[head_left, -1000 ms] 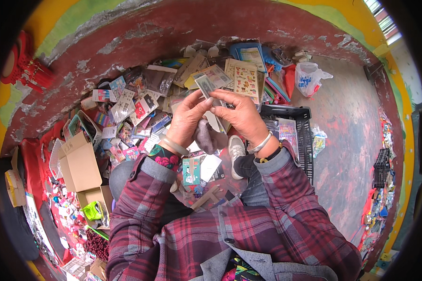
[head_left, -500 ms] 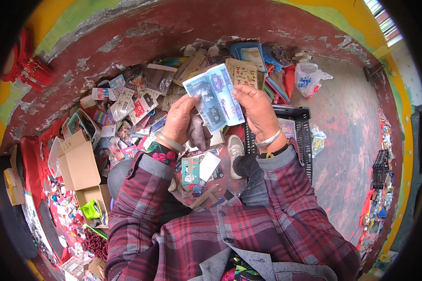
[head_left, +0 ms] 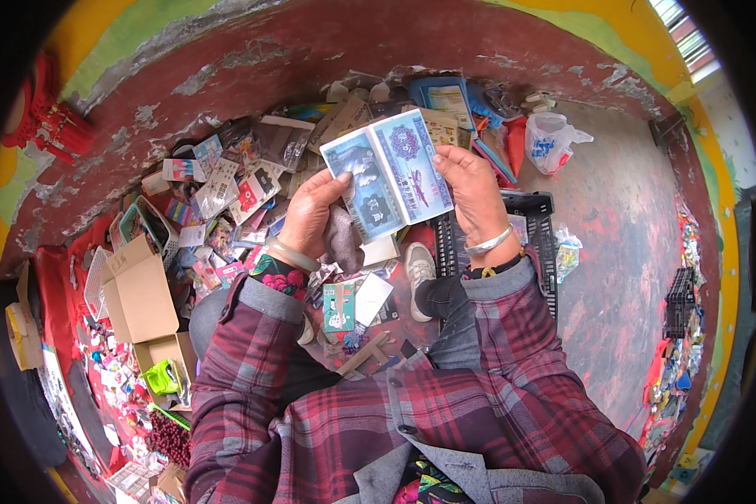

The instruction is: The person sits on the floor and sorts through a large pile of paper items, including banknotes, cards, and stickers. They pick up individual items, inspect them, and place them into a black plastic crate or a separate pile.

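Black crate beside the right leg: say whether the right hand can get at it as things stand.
Probably yes, once free: the right hand pinches the open booklet, but the black crate appears close by, its right rim uncovered.

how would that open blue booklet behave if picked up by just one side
The blue booklet would probably fold at the middle, where a pale crease runs down it. Each half seems fairly stiff, lying nearly flat between the fingers. It looks thin, so it is likely light.
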`<action>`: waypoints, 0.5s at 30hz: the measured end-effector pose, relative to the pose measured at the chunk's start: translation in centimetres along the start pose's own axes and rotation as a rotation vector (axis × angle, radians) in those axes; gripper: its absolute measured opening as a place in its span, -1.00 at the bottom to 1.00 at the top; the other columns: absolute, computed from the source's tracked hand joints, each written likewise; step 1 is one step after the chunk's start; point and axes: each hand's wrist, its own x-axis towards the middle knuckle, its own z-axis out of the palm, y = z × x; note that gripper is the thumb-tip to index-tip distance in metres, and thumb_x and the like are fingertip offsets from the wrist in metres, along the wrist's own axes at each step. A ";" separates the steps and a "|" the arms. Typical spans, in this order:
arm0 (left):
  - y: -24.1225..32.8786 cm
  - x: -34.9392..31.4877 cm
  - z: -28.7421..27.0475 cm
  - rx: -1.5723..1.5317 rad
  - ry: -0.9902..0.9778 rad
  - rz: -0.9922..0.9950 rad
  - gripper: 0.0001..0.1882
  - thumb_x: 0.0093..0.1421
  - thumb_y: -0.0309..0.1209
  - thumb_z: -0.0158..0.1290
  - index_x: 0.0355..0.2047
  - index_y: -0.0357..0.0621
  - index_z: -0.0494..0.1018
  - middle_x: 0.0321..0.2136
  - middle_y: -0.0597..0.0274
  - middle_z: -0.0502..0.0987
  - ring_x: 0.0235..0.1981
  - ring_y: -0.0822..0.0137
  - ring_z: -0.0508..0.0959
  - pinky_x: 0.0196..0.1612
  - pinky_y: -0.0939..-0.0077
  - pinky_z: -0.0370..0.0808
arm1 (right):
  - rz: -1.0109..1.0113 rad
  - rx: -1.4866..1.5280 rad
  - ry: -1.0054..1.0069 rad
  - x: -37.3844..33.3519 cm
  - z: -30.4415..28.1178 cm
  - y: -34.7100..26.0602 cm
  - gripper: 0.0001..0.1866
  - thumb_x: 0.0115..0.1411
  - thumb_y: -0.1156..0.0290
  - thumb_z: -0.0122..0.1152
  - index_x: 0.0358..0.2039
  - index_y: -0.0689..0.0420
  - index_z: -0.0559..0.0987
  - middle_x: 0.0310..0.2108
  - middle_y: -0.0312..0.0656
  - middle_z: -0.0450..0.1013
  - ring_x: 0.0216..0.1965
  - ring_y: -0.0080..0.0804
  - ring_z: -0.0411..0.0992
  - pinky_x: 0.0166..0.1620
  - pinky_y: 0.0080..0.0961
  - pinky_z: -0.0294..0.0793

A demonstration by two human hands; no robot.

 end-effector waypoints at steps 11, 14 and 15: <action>0.1 0.0 0.0 -0.032 -0.005 -0.012 -0.76 0.22 -0.44 -0.08 -0.13 -0.28 0.39 -0.27 0.19 0.51 -0.28 0.39 0.51 -0.15 0.51 0.45 | -0.047 -0.069 0.007 -0.2 0.4 -0.2 -0.77 0.20 0.50 0.03 -0.17 0.36 0.47 -0.32 -0.23 0.48 -0.34 -0.63 0.43 -0.23 -0.71 0.41; 0.3 -0.1 0.0 -0.027 -0.019 -0.012 -0.76 0.22 -0.46 -0.08 -0.12 -0.28 0.39 -0.25 0.18 0.51 -0.29 0.39 0.52 -0.16 0.51 0.46 | -0.068 -0.099 0.017 -0.4 0.8 -0.5 -0.76 0.20 0.49 0.02 -0.17 0.36 0.47 -0.32 -0.25 0.48 -0.35 -0.64 0.43 -0.24 -0.72 0.40; 0.4 -0.1 -0.2 -0.026 -0.035 -0.020 -0.76 0.22 -0.46 -0.08 -0.12 -0.28 0.39 -0.26 0.18 0.51 -0.29 0.39 0.52 -0.17 0.51 0.46 | -0.070 -0.104 0.019 -0.4 0.9 -0.6 -0.76 0.20 0.48 0.02 -0.17 0.35 0.47 -0.33 -0.26 0.48 -0.35 -0.65 0.42 -0.24 -0.72 0.40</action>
